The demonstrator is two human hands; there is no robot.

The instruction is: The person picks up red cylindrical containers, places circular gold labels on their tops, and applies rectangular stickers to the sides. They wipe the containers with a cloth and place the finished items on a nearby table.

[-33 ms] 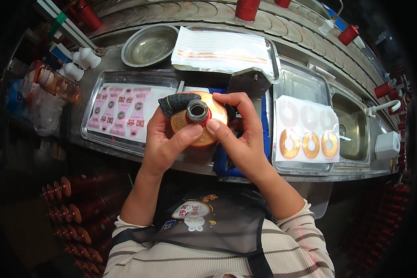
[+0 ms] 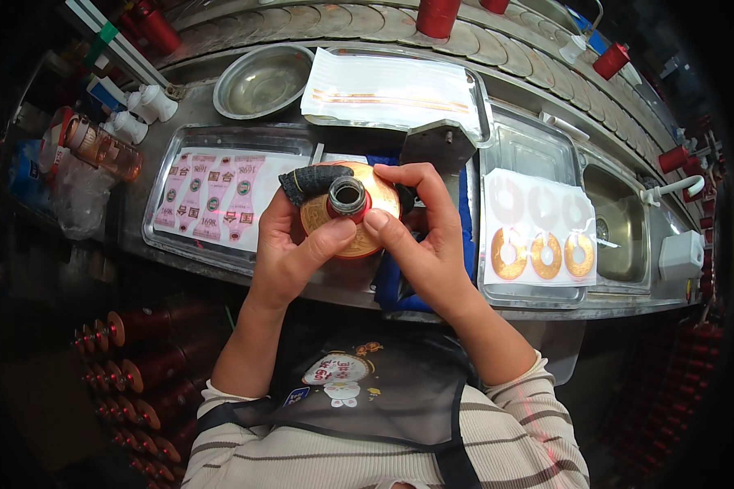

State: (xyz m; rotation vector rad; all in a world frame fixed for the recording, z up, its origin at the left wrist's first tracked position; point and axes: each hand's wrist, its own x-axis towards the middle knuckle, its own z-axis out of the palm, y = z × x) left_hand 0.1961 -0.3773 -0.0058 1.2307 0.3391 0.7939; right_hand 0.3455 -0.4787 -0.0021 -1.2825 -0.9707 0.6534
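Head view, frame centre: left hand (image 2: 289,248) and right hand (image 2: 424,236) grip bottle (image 2: 349,208); gold ring seated, three rings (image 2: 545,254) left.

I see my left hand (image 2: 289,257) and right hand (image 2: 424,244) gripping a red bottle (image 2: 352,213) with a gold ring label, its open neck facing me, and a dark cloth (image 2: 311,182) pinched behind it. Trays of labels (image 2: 212,200) flank them on the steel bench (image 2: 179,114).
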